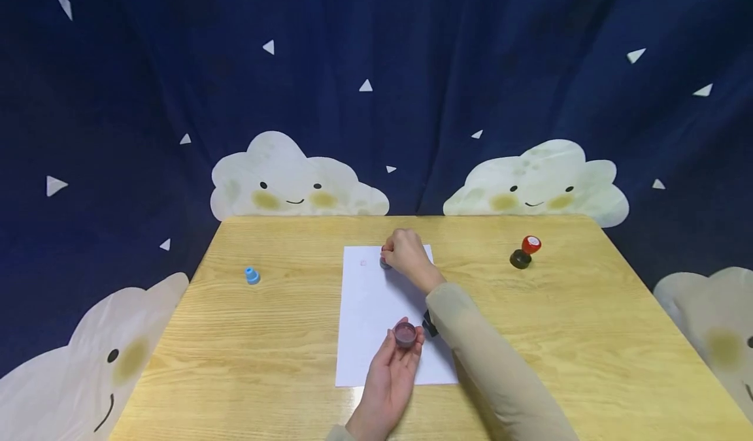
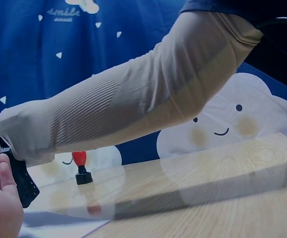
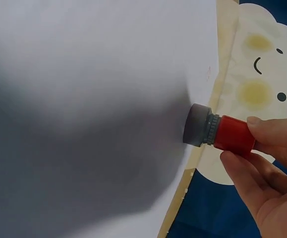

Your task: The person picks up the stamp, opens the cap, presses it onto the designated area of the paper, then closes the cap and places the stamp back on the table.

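Thumb and fingers of my right hand (image 1: 407,256) pinch the red handle of a stamp (image 3: 235,135). Its round grey base is face down at the sheet of white paper (image 1: 370,307), close to the far edge. A faint red print (image 1: 363,263) shows on the paper to the left of the stamp. Palm up over the near part of the sheet, my left hand (image 1: 388,382) holds a round, shallow grey cap (image 1: 405,335) in its fingertips. The cap's open side faces up and looks reddish inside.
A second stamp (image 1: 521,258), with a red knob and black base, stands at the right of the wooden table (image 1: 282,343). To the left sits a small light-blue cone-shaped piece (image 1: 252,276). Behind the table hangs a dark blue cloud-print curtain (image 1: 412,114).
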Available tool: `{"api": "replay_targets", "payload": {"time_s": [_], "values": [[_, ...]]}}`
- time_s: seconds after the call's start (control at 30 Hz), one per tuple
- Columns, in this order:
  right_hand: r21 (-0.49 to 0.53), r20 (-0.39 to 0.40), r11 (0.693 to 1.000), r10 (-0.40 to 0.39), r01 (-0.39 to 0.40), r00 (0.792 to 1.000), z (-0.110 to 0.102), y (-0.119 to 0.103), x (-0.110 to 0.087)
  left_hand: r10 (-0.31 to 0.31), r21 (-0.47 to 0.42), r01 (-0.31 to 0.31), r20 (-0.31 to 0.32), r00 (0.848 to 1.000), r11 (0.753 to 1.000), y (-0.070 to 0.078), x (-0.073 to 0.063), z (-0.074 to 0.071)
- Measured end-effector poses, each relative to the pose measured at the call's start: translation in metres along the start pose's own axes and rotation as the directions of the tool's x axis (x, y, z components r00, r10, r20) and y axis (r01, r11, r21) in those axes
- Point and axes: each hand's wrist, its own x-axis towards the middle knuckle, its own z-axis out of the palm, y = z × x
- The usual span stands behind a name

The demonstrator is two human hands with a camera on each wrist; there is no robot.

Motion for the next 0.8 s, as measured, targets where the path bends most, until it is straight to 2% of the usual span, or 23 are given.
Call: {"api": "replay_targets", "payload": {"time_s": [0.13,0.47,0.8], "values": [[0.016,0.0,1.0,0.009,-0.009,1.0,-0.0002,-0.0009,-0.0024,0.0,0.002,0.0,-0.023,1.0,1.0,0.0005,0.0005,0.0004],[0.03,0.015,0.999,0.014,-0.015,1.0,-0.0035,-0.002,-0.0042,0.007,-0.005,-0.007,-0.022,1.0,1.0,0.0053,0.0008,0.0016],[-0.006,0.016,0.999,-0.033,0.034,0.999,-0.002,-0.0035,-0.0082,0.007,-0.008,-0.007,-0.017,1.0,1.0,0.0065,0.0015,-0.0001]]}}
